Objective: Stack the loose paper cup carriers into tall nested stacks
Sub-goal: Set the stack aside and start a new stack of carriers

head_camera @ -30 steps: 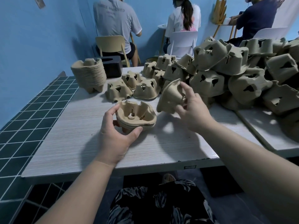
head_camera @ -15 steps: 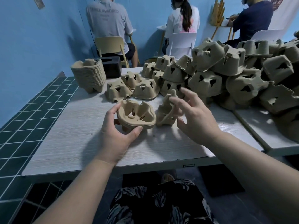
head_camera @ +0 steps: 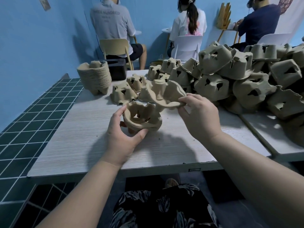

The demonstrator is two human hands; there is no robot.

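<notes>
Brown paper-pulp cup carriers (head_camera: 243, 83) lie upside down in a big loose heap on the right side of the pale wooden table (head_camera: 79, 142). The heap runs off the right edge of the picture, so its end is cut off. The left hand (head_camera: 122, 137) curls its thumb and fingers round a short nested stack of carriers (head_camera: 142, 116), open side up, near the middle of the table. Some fingers hide under the stack. The right hand (head_camera: 199, 117) pinches the rim of one tilted brown carrier (head_camera: 164, 93), just above and right of that stack. A tall nested stack (head_camera: 94, 77) stands at the far left, beside a black box (head_camera: 117, 71) that it partly hides.
</notes>
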